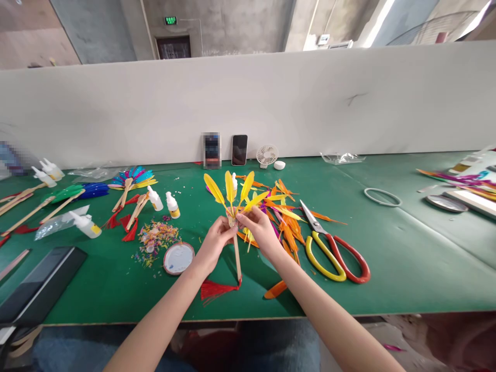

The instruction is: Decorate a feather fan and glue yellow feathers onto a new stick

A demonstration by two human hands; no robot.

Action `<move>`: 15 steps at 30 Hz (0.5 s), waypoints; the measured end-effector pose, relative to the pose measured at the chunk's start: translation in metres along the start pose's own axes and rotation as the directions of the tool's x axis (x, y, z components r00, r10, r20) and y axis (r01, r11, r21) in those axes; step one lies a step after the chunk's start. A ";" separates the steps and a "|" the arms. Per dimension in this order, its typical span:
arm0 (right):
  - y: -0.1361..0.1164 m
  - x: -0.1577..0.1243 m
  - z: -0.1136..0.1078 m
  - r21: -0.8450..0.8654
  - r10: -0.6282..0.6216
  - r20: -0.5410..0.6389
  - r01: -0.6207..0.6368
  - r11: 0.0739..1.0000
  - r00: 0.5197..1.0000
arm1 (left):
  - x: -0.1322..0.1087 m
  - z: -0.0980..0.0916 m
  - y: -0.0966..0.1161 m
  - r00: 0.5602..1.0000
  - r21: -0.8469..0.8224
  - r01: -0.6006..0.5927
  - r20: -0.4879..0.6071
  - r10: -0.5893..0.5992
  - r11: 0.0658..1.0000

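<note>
At the middle of the table my left hand (215, 238) is closed around the top of a wooden fan handle (237, 258). A red tassel (217, 290) hangs from the handle's lower end and lies on the table. Yellow feathers (230, 187) fan out from the handle's head. My right hand (260, 227) pinches another yellow feather (256, 200), its tip pointing right and its base at the head. Fingers hide the join. Loose orange feathers (290, 231) and some yellow and purple ones lie behind and beside my right hand.
Scissors (336, 253) lie open on the right, near a pale ring (383, 197). To the left are a lid of white paste (179, 258), feather scraps (158, 236), glue bottles (173, 205), finished-looking feather fans (132, 178) and a black box (41, 281). Phones (239, 150) and a small fan (267, 154) stand behind.
</note>
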State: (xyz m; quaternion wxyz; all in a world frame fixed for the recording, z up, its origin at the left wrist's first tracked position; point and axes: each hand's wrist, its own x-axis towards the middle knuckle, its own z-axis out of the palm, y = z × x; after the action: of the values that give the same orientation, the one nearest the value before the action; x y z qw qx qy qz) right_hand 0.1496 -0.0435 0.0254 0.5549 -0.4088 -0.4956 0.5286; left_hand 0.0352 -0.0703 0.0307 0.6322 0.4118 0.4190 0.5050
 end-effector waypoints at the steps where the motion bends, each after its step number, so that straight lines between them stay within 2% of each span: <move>1: 0.000 0.000 0.000 -0.002 0.002 -0.001 -0.002 1.000 1.000 | 0.000 0.000 0.000 1.000 0.001 0.000 0.001 0.000 1.000; 9: 0.000 0.000 0.001 -0.026 0.022 -0.040 -0.023 0.999 0.999 | 0.001 0.000 -0.002 1.000 -0.007 -0.001 0.017 0.002 1.000; 15: -0.001 -0.001 0.000 0.016 -0.002 0.013 0.002 1.000 1.000 | 0.002 0.000 -0.002 1.000 0.004 -0.020 0.004 0.020 1.000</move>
State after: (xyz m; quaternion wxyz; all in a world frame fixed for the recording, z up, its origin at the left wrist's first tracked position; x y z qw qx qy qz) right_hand 0.1493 -0.0447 0.0263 0.5556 -0.4002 -0.4953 0.5346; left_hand 0.0362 -0.0690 0.0285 0.6271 0.4184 0.4146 0.5098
